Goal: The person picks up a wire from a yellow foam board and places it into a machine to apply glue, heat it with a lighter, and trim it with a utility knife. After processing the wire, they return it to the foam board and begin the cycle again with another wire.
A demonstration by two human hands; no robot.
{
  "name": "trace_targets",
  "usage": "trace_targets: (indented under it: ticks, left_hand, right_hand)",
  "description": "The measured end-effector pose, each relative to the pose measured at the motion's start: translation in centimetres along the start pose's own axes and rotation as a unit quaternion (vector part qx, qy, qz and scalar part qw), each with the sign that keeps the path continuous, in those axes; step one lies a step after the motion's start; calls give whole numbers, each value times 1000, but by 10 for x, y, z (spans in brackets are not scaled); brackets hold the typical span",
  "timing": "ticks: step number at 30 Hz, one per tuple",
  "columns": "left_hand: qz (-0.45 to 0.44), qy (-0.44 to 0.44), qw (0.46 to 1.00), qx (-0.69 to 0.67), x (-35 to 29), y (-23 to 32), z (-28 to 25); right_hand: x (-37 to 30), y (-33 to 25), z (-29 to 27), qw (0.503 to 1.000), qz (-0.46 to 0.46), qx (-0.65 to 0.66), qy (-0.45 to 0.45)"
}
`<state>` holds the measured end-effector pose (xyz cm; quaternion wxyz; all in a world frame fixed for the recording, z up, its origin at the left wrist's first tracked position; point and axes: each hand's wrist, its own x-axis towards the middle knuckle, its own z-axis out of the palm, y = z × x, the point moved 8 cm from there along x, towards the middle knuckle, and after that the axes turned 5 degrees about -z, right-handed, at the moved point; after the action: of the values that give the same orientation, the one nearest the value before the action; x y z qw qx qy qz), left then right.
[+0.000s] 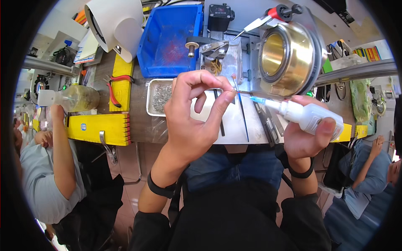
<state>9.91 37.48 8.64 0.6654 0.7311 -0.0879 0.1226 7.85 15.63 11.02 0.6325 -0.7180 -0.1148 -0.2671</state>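
Note:
My left hand (194, 111) is raised over the bench, thumb and forefinger pinching a thin wire-like piece (240, 91) that sticks out to the right. My right hand (307, 136) grips a small white squeeze bottle (307, 116) with a blue needle tip (258, 100). The tip points left and almost touches the pinched piece. Both hands hover above a white work surface (234, 125) where thin dark rods (243, 113) lie.
A metal tray of small silvery parts (161, 98) sits behind my left hand. A blue bin (169, 39), a brass ring fixture (287, 56) and red-handled pliers (117, 85) stand farther back. Yellow blocks (98, 127) are on the left. Other people sit at both sides.

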Motion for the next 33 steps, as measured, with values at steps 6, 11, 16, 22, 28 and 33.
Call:
trace_targets:
  ticks: [6, 11, 16, 22, 28, 33]
  left_hand:
    - [11, -14, 1000, -2, 2, -6, 0]
    - [23, -24, 999, -15, 2, -6, 2]
    - [12, -23, 999, -45, 0, -9, 2]
    - [16, -35, 999, -29, 1, -7, 2]
    - [7, -25, 999, -43, 1, -9, 1]
    - [20, -28, 999, -40, 0, -7, 1]
  right_hand:
    - [2, 5, -4, 998, -9, 34, 54]
    - [4, 7, -3, 999, -14, 14, 33]
    - [-1, 12, -4, 999, 30, 32, 24]
    - [-1, 14, -3, 998, 51, 33, 7]
    - [-1, 16, -3, 997, 67, 29, 5]
    - [1, 15, -2, 996, 76, 43, 7]
